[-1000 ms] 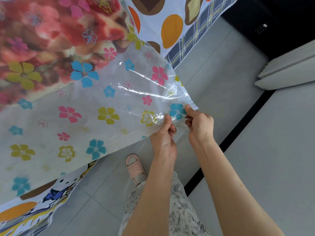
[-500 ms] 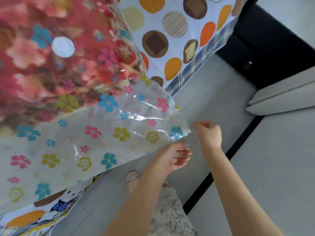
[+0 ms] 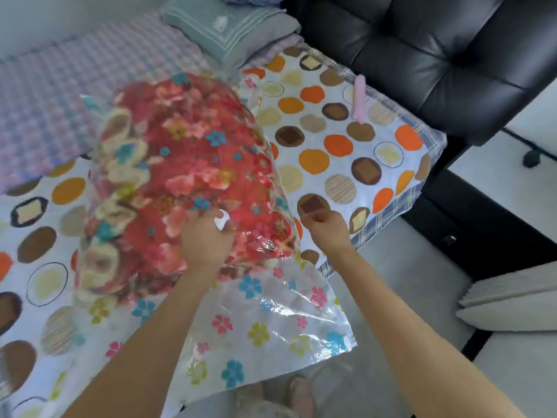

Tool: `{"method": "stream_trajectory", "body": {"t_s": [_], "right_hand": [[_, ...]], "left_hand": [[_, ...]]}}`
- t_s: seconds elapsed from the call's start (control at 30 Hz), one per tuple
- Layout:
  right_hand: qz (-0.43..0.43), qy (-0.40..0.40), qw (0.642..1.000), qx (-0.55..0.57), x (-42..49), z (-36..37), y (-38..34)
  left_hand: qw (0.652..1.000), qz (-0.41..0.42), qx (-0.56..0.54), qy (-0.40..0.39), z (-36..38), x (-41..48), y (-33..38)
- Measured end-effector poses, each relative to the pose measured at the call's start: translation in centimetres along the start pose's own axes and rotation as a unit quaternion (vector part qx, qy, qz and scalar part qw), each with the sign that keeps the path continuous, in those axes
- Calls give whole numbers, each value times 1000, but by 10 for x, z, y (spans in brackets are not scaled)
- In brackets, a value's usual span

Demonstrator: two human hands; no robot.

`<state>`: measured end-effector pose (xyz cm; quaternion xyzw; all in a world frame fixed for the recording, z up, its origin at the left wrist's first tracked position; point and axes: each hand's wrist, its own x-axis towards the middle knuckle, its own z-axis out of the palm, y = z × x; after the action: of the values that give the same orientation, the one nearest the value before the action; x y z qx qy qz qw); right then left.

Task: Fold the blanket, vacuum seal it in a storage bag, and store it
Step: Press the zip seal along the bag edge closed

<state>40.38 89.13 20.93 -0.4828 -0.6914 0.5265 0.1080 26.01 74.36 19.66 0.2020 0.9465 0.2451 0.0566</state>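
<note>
Blanket [image 3: 180, 164], soft and bulky, sits inside the slippery storage bag [image 3: 262, 321] on the bed [image 3: 331, 140]; best lifted under the bag's bulk, I judge. The left hand [image 3: 206, 239] has its fingers curled round the bag's valve [image 3: 222, 221]; the right hand [image 3: 327, 229], beside the bag, is fisted on nothing visible.

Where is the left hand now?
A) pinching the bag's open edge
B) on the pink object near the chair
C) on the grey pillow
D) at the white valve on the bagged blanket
D: the left hand lies on the storage bag over the blanket, its fingers curled round the white valve. The right hand is curled beside the bag, with nothing seen in it.
</note>
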Motion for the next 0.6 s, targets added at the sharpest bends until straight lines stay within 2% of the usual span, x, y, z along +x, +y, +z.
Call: {"method": "stream_trajectory", "body": {"t_s": [0.07,0.2,0.43,0.6], "right_hand": [[-8,-16,1000,-18,19,14,-14],[-13,-9,1000,-25,65,33,-35],[51,60,996,-30,158,37,-61],[68,122,989,-50,221,1,-58]], "left_hand": [[996,-4,87,-13,-2,27,-18],[977,-26,171,-123,4,84,-40],[972,135,154,-115,17,192,4],[956,231,118,-139,46,248,62]]}}
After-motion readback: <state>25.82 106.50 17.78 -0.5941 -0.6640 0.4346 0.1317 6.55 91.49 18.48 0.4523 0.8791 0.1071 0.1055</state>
